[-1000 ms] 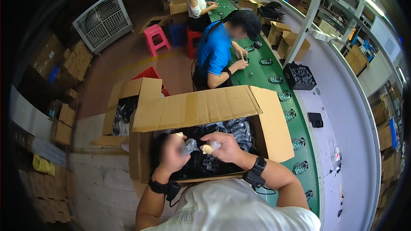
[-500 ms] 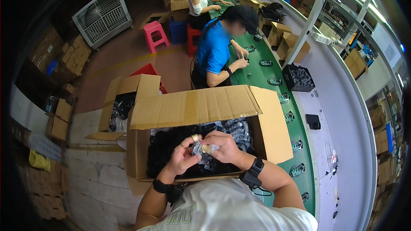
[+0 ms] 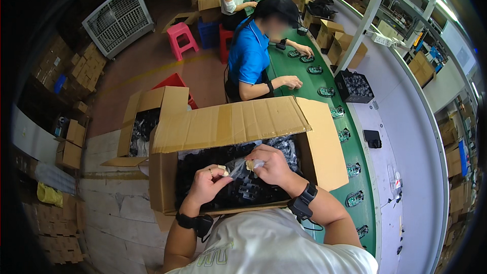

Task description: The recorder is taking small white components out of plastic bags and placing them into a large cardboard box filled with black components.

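Note:
A clear, crumpled plastic bag [image 3: 235, 168] is stretched between my two hands, above an open cardboard box [image 3: 231, 126]. My left hand [image 3: 207, 186] pinches one end of it between thumb and fingers. At the other end, my right hand [image 3: 271, 166] grips the bag, its fingers closed by a small yellowish patch. What the bag contains, if anything, I cannot make out. Small black plastic parts [image 3: 248, 191] lie in the box just below my hands, with more clear bags [image 3: 285, 147] toward its far right corner.
On the right runs a green conveyor belt [image 3: 339, 151] carrying circuit-board assemblies [image 3: 353, 170]. A co-worker in blue [image 3: 248, 53] sits beyond the box. A second open carton [image 3: 133, 137] stands to the left. A black crate [image 3: 353, 87] of parts sits beside the belt.
My hands have moved apart, stretching the bag between them and uncovering black parts beneath. The co-worker's hands have separated, one reaching farther along the belt to the circuit boards.

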### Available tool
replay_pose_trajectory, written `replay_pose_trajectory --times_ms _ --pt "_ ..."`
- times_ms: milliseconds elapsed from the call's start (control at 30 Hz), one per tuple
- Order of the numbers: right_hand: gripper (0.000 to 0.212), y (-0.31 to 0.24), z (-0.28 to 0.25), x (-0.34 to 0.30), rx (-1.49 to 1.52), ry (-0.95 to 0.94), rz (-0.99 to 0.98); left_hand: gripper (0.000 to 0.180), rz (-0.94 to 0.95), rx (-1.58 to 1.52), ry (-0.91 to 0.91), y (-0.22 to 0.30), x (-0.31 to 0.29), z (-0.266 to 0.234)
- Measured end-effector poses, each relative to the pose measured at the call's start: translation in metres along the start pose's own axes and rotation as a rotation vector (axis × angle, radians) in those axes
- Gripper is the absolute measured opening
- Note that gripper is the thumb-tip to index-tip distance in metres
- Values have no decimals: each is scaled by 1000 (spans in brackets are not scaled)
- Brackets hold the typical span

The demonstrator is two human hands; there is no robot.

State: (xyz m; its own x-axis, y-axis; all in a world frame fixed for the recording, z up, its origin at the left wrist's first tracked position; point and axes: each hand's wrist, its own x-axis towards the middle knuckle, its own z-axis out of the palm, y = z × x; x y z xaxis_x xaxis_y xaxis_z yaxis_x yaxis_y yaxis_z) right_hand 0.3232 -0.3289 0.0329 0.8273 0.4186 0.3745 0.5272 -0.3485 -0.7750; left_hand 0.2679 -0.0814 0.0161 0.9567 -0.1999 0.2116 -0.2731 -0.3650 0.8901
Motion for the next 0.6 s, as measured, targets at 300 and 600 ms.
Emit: replay_pose_trajectory --times_ms 300,600 --pt "29 -10 -4 5 -254 -37 -176 13 6 310 175 42 7 -19" --pt "32 -13 0 5 -319 7 -183 13 133 440 200 37 10 -17"
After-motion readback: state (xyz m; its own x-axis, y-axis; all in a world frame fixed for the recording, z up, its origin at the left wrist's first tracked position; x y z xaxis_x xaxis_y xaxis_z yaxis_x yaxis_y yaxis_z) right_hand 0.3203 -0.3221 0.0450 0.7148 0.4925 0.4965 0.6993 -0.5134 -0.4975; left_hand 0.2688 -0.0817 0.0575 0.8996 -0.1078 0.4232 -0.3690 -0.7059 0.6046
